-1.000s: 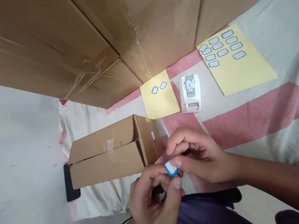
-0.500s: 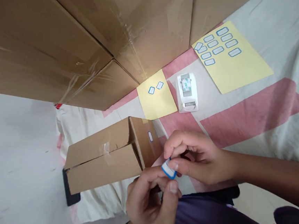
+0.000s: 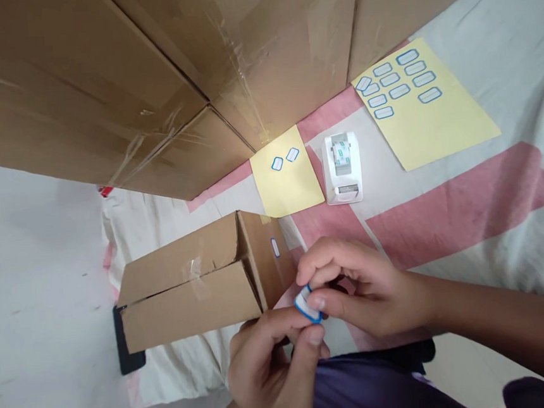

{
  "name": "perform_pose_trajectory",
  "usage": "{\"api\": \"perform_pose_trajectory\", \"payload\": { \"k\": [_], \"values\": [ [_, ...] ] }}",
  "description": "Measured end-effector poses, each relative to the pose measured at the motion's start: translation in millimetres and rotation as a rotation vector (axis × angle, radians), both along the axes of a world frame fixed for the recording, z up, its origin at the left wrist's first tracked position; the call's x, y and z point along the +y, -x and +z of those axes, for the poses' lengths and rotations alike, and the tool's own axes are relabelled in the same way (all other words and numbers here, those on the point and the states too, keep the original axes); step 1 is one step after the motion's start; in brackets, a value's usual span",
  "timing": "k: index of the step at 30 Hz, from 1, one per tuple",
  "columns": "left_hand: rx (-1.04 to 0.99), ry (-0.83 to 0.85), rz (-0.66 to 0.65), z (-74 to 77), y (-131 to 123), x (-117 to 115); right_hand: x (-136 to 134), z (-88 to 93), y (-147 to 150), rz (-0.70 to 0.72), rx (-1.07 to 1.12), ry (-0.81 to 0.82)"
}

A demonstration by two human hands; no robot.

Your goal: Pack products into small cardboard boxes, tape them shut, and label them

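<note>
Between my hands is a small white label sticker [image 3: 305, 305] with a blue border, bent into a curve. My right hand [image 3: 350, 289] pinches its right side between thumb and fingers. At its lower left, my left hand [image 3: 279, 362] has its thumb and forefinger drawn together against the sticker's edge. Just beyond the hands lies a closed cardboard box [image 3: 188, 281]; a similar blue-edged label [image 3: 275, 247] is on its right end face.
A small yellow sheet [image 3: 290, 190] bears two labels. Right of it stands a white tape dispenser [image 3: 344, 182], then a larger yellow sheet [image 3: 446, 131] with several labels. Large taped cartons [image 3: 155, 62] line the back. A black flat object [image 3: 129, 343] is partly under the box.
The sticker is slightly more curled between my fingers. Both hands stay almost in place, and the whole view has shifted very slightly.
</note>
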State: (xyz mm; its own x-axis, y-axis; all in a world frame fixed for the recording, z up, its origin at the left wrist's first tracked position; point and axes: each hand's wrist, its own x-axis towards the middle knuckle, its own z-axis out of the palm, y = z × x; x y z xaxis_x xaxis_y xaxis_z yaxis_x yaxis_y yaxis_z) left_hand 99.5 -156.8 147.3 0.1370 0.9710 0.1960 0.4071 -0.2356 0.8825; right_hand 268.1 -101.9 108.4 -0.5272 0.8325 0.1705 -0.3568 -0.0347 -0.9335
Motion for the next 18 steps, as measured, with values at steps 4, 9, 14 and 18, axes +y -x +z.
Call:
{"api": "perform_pose_trajectory", "payload": {
  "k": [4, 9, 14, 18],
  "values": [
    [0.034, -0.023, -0.013, 0.3, 1.2, 1.7, -1.0, 1.8, 0.4, -0.007, 0.011, 0.037],
    [0.003, 0.018, 0.012, 0.6, 1.0, 0.1, -1.5, 3.4, 0.0, -0.045, 0.001, 0.022],
    [0.032, -0.029, 0.012, -3.0, 1.0, 1.1, -0.7, 2.9, -0.2, -0.025, 0.014, 0.035],
    [0.011, -0.030, -0.007, -4.1, 0.3, 1.7, 2.0, 3.6, -2.0, -0.066, -0.028, -0.030]
  ]
}}
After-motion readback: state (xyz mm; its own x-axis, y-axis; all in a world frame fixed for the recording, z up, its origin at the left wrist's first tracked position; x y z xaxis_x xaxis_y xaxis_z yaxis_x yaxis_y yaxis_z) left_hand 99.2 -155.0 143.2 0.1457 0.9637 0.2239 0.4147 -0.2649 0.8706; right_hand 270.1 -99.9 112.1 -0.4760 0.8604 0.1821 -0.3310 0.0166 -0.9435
